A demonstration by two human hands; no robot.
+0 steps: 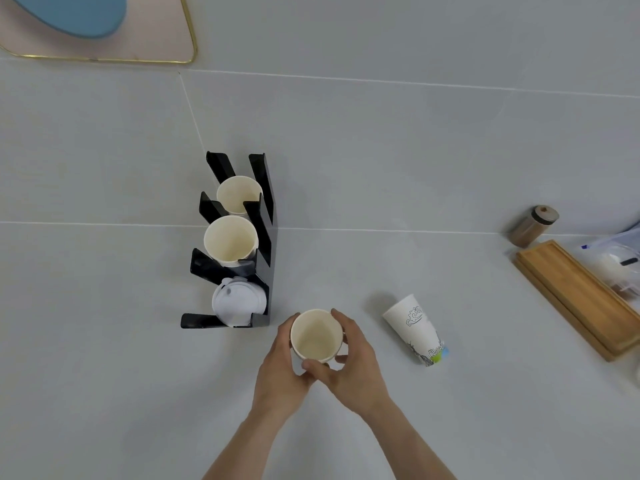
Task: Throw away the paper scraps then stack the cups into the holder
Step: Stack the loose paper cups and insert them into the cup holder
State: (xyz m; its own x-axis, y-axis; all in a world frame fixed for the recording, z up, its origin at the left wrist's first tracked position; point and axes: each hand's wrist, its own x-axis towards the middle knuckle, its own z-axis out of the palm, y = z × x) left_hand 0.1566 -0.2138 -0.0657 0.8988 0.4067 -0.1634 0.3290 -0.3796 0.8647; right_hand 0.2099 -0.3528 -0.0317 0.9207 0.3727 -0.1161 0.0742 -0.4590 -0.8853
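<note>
Both hands wrap one upright paper cup (316, 336) with a cream inside, just right of the holder's front end. My left hand (282, 368) grips its left side and my right hand (353, 362) its right side. The black cup holder (264, 216) stands at centre left. Its far slot holds a cup (239, 195), its middle slot a stack of cups (230, 240), and its near slot white lids (237, 302). A white printed cup (415, 329) lies on its side to the right of my hands. No paper scraps are in view.
A wooden tray (575, 296) lies at the right edge, with a small brown jar (533, 225) behind it and a plastic bag of items (616, 261) beside it. A pink gold-rimmed board (159, 46) with a blue object (76, 13) sits at the far left.
</note>
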